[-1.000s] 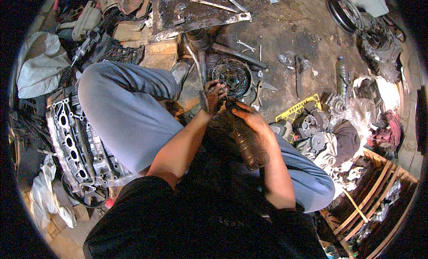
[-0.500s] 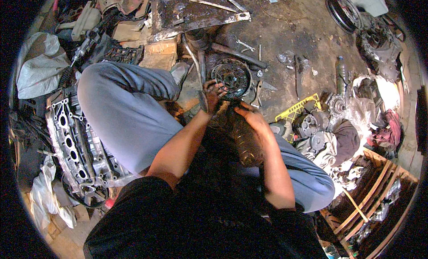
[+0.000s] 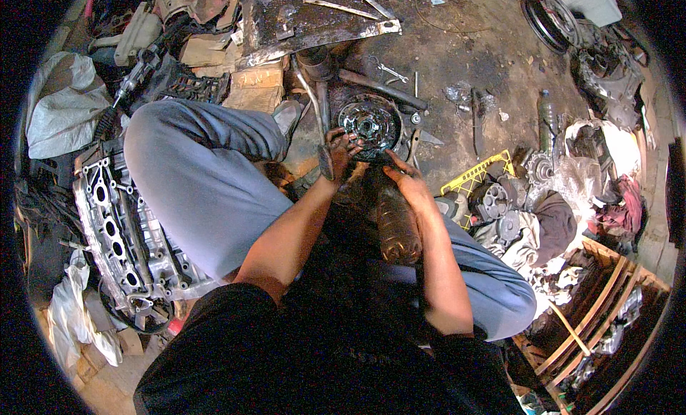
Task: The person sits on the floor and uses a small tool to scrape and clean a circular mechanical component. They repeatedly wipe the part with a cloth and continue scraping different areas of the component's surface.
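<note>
Fingers (image 3: pixel 349 137) of left hand (image 3: pixel 339 152) on round disc (image 3: pixel 370 125) — right hand (image 3: pixel 406 180) grip unclear.

We are seeing the round disc (image 3: pixel 369 126) lying at upper centre, the engine block (image 3: pixel 121 233) at left, the crate (image 3: pixel 477 178) at right.

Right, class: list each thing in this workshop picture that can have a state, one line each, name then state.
left hand: greasy, fingers on the round metal disc
right hand: greasy, beside the disc's lower edge
round metal disc: lying flat on the floor
cylinder head: lying flat, ports up
plastic bottle: lying down
</note>
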The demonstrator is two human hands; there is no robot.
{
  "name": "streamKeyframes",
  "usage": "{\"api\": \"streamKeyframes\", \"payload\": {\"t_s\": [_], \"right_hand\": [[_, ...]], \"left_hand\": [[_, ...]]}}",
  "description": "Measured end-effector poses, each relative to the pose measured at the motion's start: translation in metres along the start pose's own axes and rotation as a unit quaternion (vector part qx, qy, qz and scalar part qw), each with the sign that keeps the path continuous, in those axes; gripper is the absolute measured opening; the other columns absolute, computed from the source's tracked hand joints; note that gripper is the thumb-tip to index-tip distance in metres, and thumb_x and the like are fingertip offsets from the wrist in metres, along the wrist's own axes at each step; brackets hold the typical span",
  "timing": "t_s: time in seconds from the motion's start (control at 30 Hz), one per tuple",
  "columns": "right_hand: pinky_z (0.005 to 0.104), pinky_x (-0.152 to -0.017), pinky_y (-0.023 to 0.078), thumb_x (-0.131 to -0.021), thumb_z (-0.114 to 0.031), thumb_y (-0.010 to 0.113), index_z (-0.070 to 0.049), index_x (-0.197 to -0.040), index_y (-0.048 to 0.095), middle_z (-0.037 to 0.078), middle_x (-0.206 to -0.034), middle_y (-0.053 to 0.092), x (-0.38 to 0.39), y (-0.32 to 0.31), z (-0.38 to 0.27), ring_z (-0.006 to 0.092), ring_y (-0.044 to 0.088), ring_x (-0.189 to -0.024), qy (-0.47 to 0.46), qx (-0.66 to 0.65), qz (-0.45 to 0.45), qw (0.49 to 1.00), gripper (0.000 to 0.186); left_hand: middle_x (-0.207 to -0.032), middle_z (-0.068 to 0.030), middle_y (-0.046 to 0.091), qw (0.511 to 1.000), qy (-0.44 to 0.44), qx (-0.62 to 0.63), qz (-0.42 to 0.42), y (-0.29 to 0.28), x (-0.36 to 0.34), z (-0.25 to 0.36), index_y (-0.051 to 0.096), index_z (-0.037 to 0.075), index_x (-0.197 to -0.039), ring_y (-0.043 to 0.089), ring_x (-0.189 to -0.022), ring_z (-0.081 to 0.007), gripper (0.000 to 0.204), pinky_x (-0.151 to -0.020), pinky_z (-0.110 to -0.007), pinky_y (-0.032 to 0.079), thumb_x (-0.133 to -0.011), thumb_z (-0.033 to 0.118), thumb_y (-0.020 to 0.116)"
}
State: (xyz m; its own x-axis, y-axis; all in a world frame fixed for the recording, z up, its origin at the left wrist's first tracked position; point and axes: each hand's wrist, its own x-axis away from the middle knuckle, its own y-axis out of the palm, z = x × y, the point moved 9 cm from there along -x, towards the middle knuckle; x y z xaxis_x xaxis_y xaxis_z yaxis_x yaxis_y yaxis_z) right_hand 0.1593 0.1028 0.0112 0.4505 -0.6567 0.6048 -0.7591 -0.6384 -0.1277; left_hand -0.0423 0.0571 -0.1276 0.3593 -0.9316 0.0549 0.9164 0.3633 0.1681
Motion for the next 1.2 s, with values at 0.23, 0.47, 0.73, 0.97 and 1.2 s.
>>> {"api": "streamKeyframes", "payload": {"t_s": [0.23, 0.47, 0.73, 0.97, 1.2], "right_hand": [[0.0368, -0.112, 0.037, -0.093, -0.022, 0.065, -0.018, -0.143, 0.055, 0.017, -0.140, 0.058, 0.008, -0.006, -0.021, 0.0289, 0.051, -0.133, -0.014, -0.017, 0.021, 1.000, 0.052], [0.0380, -0.114, 0.034, -0.093, -0.024, 0.066, -0.016, -0.143, 0.055, 0.017, -0.143, 0.055, 0.008, -0.013, -0.028, 0.0302, 0.047, -0.138, -0.056, -0.008, 0.046, 0.997, 0.052], [0.0390, -0.114, 0.034, -0.093, -0.029, 0.067, -0.021, -0.143, 0.055, 0.018, -0.143, 0.055, 0.013, -0.012, -0.035, 0.0322, 0.047, -0.137, -0.053, 0.001, 0.028, 0.998, 0.051], [0.0373, -0.114, 0.035, -0.094, -0.028, 0.066, -0.020, -0.143, 0.055, 0.015, -0.144, 0.055, 0.014, 0.004, -0.036, 0.0279, 0.048, -0.136, -0.058, 0.037, -0.042, 0.997, 0.050], [0.0368, -0.113, 0.036, -0.093, -0.034, 0.067, -0.017, -0.143, 0.055, 0.016, -0.144, 0.054, 0.016, 0.002, -0.037, 0.0288, 0.048, -0.136, -0.054, 0.033, -0.044, 0.997, 0.054]], "left_hand": [[-0.115, -0.0079, 0.066, 0.996, -0.013, 0.005, 0.087, -0.006, 0.000, 0.024, 0.053, 0.008, -0.124, 0.061, -0.111, -0.0248, 0.031, -0.088, -0.040, 0.058, -0.095, 0.010, 0.061], [-0.096, -0.0131, 0.070, 0.953, -0.111, 0.214, 0.183, 0.005, 0.002, 0.038, 0.055, 0.004, -0.120, 0.071, -0.077, -0.0250, 0.024, -0.067, -0.036, 0.062, -0.098, 0.011, 0.060], [-0.095, -0.0129, 0.071, 0.960, -0.128, 0.170, 0.181, 0.005, 0.002, 0.037, 0.056, 0.005, -0.122, 0.071, -0.076, -0.0254, 0.025, -0.068, -0.037, 0.062, -0.098, 0.011, 0.059], [-0.096, -0.0120, 0.071, 0.967, -0.116, 0.153, 0.168, 0.008, 0.003, 0.041, 0.056, 0.006, -0.123, 0.071, -0.077, -0.0230, 0.026, -0.070, -0.035, 0.061, -0.099, 0.014, 0.059], [-0.096, -0.0111, 0.071, 0.971, -0.102, 0.135, 0.172, 0.007, 0.003, 0.042, 0.056, 0.006, -0.121, 0.071, -0.084, -0.0214, 0.024, -0.072, -0.033, 0.060, -0.099, 0.014, 0.060]]}}
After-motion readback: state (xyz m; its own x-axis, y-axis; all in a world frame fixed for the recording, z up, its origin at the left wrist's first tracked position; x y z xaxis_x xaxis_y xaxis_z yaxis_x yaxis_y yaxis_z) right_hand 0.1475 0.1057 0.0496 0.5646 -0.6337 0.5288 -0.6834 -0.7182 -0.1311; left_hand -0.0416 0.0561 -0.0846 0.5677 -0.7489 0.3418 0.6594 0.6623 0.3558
